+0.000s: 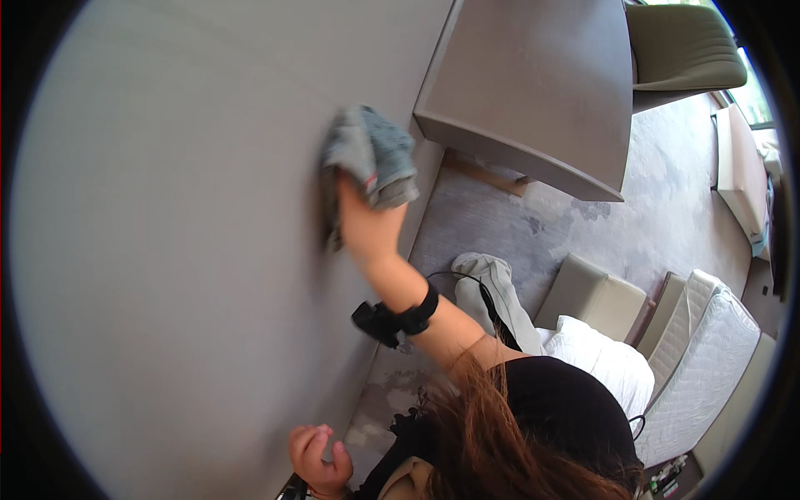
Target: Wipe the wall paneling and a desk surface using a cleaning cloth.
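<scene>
My right hand holds a folded grey-blue cloth against the plain grey wall. The cloth wraps over the fingers and hides most of them. A black strap with a small device sits on the right forearm, which reaches up from the lower right. My left hand is low in the view, near the foot of the wall. Its fingers are loosely bent, with the thumb apart, and nothing shows in it.
A grey-brown desk juts from the wall at the top, with an olive chair beside it. On the patterned carpet stands a beige ottoman. White bedding and a white mattress are at the lower right.
</scene>
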Demonstrator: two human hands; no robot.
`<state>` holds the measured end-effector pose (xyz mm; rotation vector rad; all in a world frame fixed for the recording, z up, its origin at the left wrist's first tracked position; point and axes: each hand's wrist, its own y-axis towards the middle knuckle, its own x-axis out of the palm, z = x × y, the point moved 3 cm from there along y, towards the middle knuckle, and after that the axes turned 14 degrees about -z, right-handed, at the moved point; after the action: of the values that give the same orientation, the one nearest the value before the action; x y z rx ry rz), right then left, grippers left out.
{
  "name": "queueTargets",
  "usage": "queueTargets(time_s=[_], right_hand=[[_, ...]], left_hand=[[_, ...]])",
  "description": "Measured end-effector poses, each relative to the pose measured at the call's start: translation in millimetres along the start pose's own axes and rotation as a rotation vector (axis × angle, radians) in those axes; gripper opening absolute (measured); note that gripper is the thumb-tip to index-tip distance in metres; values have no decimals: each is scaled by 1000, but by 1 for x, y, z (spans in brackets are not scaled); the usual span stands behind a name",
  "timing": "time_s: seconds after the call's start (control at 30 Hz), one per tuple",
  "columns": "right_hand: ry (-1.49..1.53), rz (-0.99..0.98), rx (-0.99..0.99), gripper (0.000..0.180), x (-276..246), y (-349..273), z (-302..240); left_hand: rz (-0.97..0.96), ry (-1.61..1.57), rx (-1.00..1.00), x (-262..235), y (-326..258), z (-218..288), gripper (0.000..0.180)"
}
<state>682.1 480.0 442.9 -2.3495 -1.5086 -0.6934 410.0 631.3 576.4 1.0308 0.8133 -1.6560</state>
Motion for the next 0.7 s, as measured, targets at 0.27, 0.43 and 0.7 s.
queueTargets(time_s=[0.27, 0.43, 0.7], right_hand=[[-354, -697, -1290, 25, 138, -207, -176], [-357, -465, -1246, 48, 132, -127, -184], [-344, -628, -1360, 43, 175, -212, -199]], left_hand=[[191, 159, 50, -51, -118, 27, 29], [464, 159, -85, -61, -192, 29, 28], [566, 114, -305, -36, -248, 28, 35]])
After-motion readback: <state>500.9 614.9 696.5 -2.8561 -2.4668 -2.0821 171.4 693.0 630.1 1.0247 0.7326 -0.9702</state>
